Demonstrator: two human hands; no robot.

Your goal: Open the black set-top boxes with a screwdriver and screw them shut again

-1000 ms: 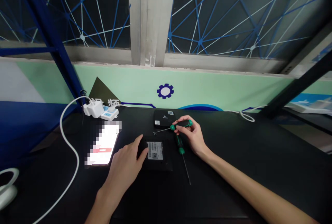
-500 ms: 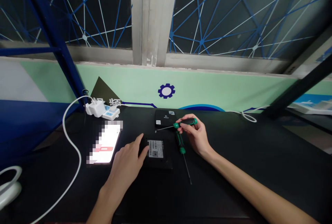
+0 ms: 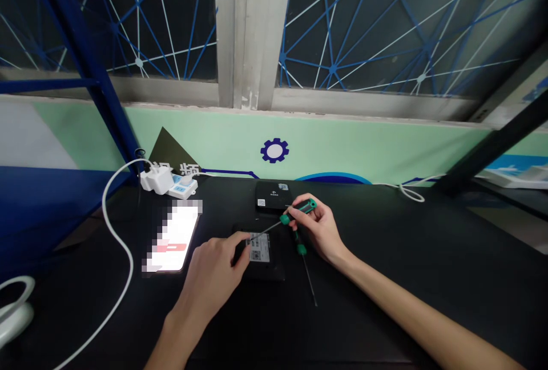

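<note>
My right hand (image 3: 317,224) grips a screwdriver (image 3: 305,208) by its green and black handle, with the shaft slanting down to the left. My left hand (image 3: 222,261) has thumb and index finger drawn together at the screwdriver's tip; whatever is between them is too small to make out. Beneath these fingers lies a flat black device (image 3: 274,272) with a white printed label (image 3: 259,249), partly covered by my left hand. A second green and black screwdriver (image 3: 302,250) rests on the table just right of the device, its handle end hidden behind my right hand.
Behind the device sits a small black box (image 3: 272,194) with stickers. On the left lie a lit phone (image 3: 173,244), a white power strip (image 3: 183,186) with plugs, and a white cable (image 3: 128,244). A wall with windows closes off the black table's (image 3: 385,244) back.
The screwdriver's tip has come down and left, from beyond the device to my left fingertips over the label. My left thumb and index finger have closed toward each other there.
</note>
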